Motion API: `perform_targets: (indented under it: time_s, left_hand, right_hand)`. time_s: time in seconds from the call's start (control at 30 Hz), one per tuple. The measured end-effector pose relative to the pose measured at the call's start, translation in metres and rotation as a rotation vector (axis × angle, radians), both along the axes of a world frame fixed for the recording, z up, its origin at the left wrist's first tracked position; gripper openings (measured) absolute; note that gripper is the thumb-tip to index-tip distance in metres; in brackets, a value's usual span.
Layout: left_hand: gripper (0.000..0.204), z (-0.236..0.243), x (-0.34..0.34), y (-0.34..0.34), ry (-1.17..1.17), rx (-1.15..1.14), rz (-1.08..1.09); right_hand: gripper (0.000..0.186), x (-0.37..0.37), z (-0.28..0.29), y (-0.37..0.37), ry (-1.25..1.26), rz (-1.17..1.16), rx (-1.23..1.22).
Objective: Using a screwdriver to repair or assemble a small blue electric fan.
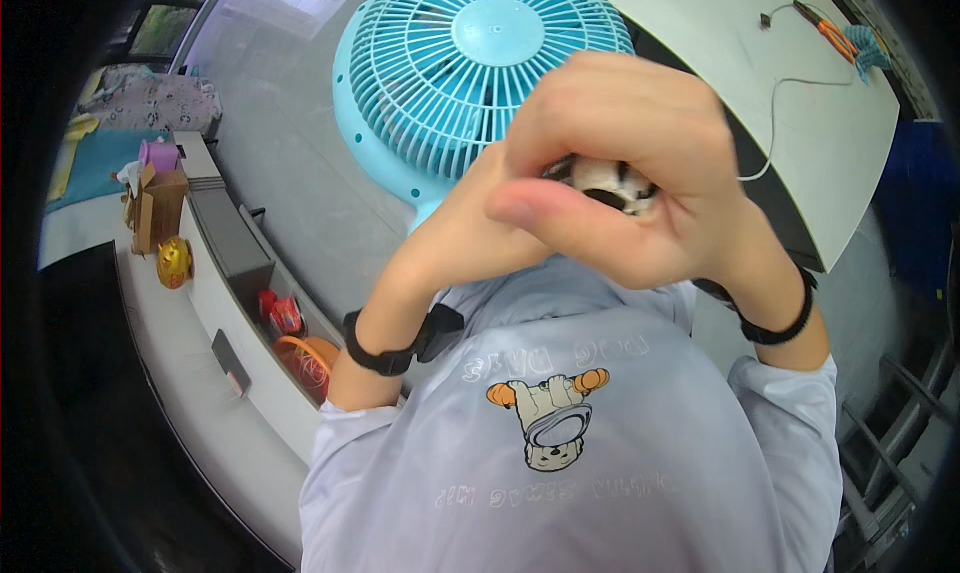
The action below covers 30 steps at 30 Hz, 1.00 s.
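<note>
My right hand (640,153) is raised in front of my chest, its fingers and thumb curled round a small white thing with dark parts (612,185). Only a piece of that thing shows in the hollow of the hand, so I cannot tell its kind. My left hand (485,208) reaches up beside it, and its fingers are hidden behind the right hand. Just beyond both hands is a light blue fan (497,31) with a round ribbed grille, partly covered by them.
At the right, a white table (850,163) bears orange-handled pliers (828,35), a thin white cable (773,123) and a blue knitted-looking item (872,49). A low cabinet (270,373) on the left holds a gold ornament (173,263), a cardboard box (158,211) and an orange basket (318,353).
</note>
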<state>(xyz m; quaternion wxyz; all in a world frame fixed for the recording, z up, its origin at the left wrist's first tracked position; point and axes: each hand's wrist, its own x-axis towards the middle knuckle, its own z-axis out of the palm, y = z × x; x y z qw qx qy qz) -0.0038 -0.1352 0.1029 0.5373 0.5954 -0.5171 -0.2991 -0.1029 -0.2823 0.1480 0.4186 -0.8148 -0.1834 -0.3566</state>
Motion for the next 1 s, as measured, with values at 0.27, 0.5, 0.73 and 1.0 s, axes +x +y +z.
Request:
perform_targets:
  time_s: [0.27,0.5,0.73,1.0]
  left_hand:
    - [0.051,-0.073,0.022,0.14,-0.22,0.242,0.705]
    - [0.078,-0.076,0.024,0.131,0.509,0.258,0.534]
    - [0.077,-0.096,0.013,0.13,0.353,0.19,0.541]
    - [0.081,-0.099,0.014,0.138,0.183,0.24,0.603]
  right_hand:
    - [0.041,-0.044,0.06,-0.006,0.656,-0.102,-0.634]
    - [0.04,-0.016,0.093,0.01,0.606,-0.103,-1.087]
    - [0.04,-0.006,0.089,0.009,0.598,-0.051,-1.148]
    - [0.045,0.012,0.104,0.016,0.794,-0.016,-1.134]
